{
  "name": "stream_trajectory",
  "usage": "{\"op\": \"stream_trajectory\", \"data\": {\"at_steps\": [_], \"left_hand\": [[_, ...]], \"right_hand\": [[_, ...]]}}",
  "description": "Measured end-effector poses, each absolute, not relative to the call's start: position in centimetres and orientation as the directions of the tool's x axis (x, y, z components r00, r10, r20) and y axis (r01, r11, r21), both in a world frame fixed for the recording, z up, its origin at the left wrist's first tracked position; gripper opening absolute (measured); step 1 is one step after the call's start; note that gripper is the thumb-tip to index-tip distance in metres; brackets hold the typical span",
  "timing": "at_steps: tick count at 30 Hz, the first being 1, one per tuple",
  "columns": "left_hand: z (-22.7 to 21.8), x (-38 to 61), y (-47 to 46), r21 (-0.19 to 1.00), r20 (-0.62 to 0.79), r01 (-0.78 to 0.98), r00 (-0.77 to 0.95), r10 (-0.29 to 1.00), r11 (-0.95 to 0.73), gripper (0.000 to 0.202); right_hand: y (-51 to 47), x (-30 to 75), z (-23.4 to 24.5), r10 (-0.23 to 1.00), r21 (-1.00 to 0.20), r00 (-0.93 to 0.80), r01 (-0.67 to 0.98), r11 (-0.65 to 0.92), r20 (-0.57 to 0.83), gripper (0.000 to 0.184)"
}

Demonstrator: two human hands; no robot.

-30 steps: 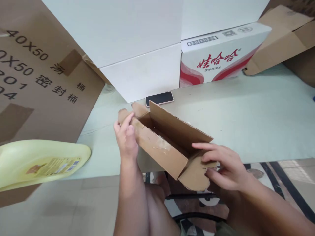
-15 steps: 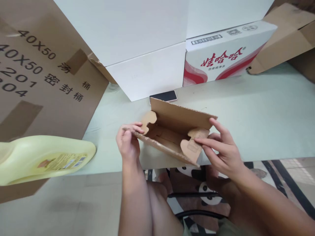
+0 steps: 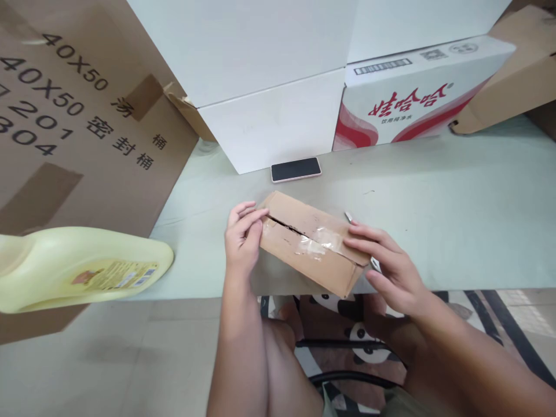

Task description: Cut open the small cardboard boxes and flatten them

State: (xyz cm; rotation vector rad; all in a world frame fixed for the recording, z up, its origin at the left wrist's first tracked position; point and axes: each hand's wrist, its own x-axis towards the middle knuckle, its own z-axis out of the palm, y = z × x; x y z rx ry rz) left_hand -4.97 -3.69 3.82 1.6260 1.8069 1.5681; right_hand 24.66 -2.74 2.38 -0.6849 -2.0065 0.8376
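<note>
the left hand (image 3: 244, 240) is clamped on the left end of a small cardboard box (image 3: 295, 223), at the near edge of the pale green table (image 3: 452, 220); the right hand (image 3: 393, 263) lays fingers on its right end, but whether it grips i cannot tell; a phone (image 3: 296, 169) lies farther back

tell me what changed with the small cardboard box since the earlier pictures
The small cardboard box went from open to nearly shut, its long flaps folded inward and down. The right hand let go of an end flap and now touches the top; the left hand stays at the left end. The phone and yellow bottle stayed put.
</note>
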Motion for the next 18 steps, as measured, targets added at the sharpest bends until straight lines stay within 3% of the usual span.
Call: {"op": "stream_trajectory", "data": {"at_steps": [4,7,10,12,16,18], "left_hand": [[3.6,-5.7,-3.3,0.867,0.388,0.474,-0.445,0.807,-0.156,0.021],[3.4,-6.4,-3.1,0.932,0.333,0.327,-0.597,0.730,-0.158,0.019],[3.5,-6.5,-3.0,0.968,0.247,0.206,-0.673,0.697,-0.143,0.020],[3.7,-6.4,-2.9,0.980,0.195,0.174,-0.699,0.688,-0.101,0.020],[3.9,-6.5,-2.7,0.987,0.161,0.109,-0.778,0.607,-0.122,0.022],[3.9,-6.7,-2.6,0.985,0.146,0.067,-0.806,0.574,-0.157,0.022]], "right_hand": [[-2.3,24.9,1.6,0.809,-0.836,-0.394,0.157,0.526,0.435,0.047],[-1.6,24.9,1.1,0.905,-0.918,-0.302,0.167,0.360,0.300,0.041],[-1.4,24.8,0.9,0.892,-0.970,-0.432,0.125,0.207,0.135,0.042],[-1.6,24.4,0.8,0.863,-0.994,-0.497,0.017,0.112,0.089,0.050],[-2.1,23.3,0.4,0.895,-0.944,-0.430,-0.328,-0.030,0.121,0.069],[-2.1,22.9,0.2,0.887,-0.922,-0.443,-0.383,-0.054,0.132,0.071]]}}
